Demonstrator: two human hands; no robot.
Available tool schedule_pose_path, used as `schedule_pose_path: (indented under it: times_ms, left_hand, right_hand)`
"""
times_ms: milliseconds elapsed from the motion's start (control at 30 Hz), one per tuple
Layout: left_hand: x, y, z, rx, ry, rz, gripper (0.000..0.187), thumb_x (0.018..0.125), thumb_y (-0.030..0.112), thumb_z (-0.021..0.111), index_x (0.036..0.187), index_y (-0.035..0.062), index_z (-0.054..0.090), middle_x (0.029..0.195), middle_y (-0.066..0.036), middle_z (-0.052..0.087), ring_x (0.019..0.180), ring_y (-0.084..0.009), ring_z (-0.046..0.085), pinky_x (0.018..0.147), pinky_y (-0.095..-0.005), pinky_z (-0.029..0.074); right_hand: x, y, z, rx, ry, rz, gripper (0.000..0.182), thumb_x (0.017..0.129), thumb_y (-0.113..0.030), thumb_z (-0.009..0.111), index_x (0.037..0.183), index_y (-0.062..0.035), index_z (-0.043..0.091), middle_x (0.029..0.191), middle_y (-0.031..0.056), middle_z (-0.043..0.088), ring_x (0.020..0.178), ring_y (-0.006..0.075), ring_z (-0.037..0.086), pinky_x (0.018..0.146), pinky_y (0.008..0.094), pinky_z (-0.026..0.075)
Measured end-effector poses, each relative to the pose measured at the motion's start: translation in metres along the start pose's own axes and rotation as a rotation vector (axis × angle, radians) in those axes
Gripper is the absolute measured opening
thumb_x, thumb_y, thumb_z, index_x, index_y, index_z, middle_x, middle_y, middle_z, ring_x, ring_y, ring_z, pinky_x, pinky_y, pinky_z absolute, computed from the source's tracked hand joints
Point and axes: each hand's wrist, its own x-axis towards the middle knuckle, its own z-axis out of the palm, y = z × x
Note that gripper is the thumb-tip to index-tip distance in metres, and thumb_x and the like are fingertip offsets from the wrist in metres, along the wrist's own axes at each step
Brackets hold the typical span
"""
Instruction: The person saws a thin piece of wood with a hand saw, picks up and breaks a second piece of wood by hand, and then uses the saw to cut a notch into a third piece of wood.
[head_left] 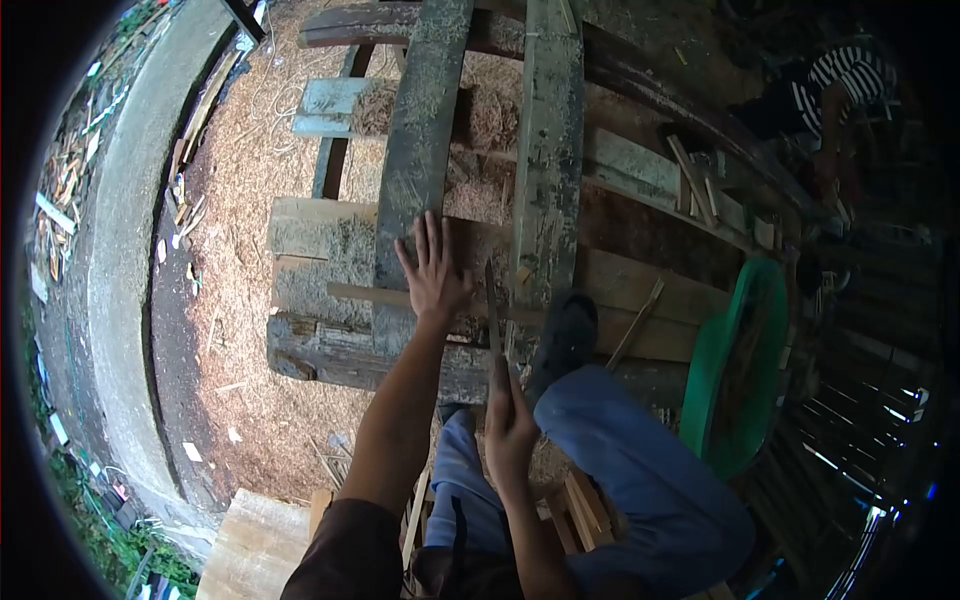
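My left hand (pixel 437 278) lies flat with fingers spread on a dark weathered plank (pixel 425 130), its palm over a thin wooden strip (pixel 375 295) that runs crosswise. The strip's left end sticks out past the plank. In my right hand (pixel 510 425) is the handle of a handsaw (pixel 492 315), fingers wrapped round it. Its narrow blade, seen nearly edge-on, points away from me and crosses the strip just right of my left hand. A second long plank (pixel 548 150) runs alongside, and my shoe (pixel 568 335) rests at its near end.
Broad boards and beams (pixel 320 345) form a low bench under the planks. A green plastic chair (pixel 705 390) stands at the right. Sawdust (pixel 260 380) covers the ground beside a concrete ledge (pixel 125 270). A person in a striped top (pixel 850 75) is at the upper right.
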Motion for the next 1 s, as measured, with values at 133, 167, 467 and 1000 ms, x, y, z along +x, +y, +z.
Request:
schedule_pose_path:
  times_ms: [133, 167, 467, 1000]
  left_hand:
    - [0.002, 0.0, -0.003, -0.03, -0.02, -0.004, 0.099, 0.09, 0.047, 0.061, 0.17, 0.0118, 0.015, 0.178, -0.012, 0.006, 0.165, -0.0288, 0.002, 0.13, -0.0635, -0.002]
    - [0.001, 0.0, -0.001, -0.027, -0.012, -0.001, 0.1, 0.09, 0.048, 0.061, 0.17, 0.0119, 0.015, 0.178, -0.012, 0.006, 0.165, -0.0286, 0.002, 0.13, -0.0632, -0.002]
    - [0.005, -0.003, 0.001, -0.013, 0.016, -0.004, 0.1, 0.091, 0.051, 0.061, 0.171, 0.0123, 0.015, 0.178, -0.012, 0.008, 0.165, -0.0284, 0.004, 0.13, -0.0623, -0.001]
    - [-0.001, 0.001, 0.001, 0.055, -0.008, -0.011, 0.102, 0.089, 0.052, 0.061, 0.17, 0.0119, 0.015, 0.179, -0.011, 0.006, 0.165, -0.0276, 0.003, 0.13, -0.0626, -0.001]
  right_hand:
    - [-0.037, -0.018, -0.033, -0.048, -0.014, 0.132, 0.047, 0.113, -0.029, 0.052, 0.144, 0.0047, 0.058, 0.112, 0.0285, 0.073, 0.105, 0.0306, 0.075, 0.084, 0.0394, 0.056]
    - [-0.026, -0.021, -0.035, 0.014, -0.019, 0.1, 0.047, 0.113, -0.03, 0.052, 0.144, 0.0047, 0.059, 0.113, 0.0284, 0.073, 0.103, 0.0294, 0.075, 0.082, 0.038, 0.056]
    - [0.0, -0.021, -0.02, 0.025, -0.078, 0.154, 0.045, 0.113, -0.028, 0.051, 0.144, 0.0038, 0.06, 0.092, 0.0148, 0.065, 0.074, 0.0138, 0.063, 0.063, 0.0294, 0.047]
    - [-0.052, -0.008, -0.048, -0.061, 0.021, 0.051, 0.045, 0.113, -0.028, 0.052, 0.147, -0.0001, 0.059, 0.093, 0.0145, 0.07, 0.08, 0.0154, 0.068, 0.069, 0.029, 0.05]
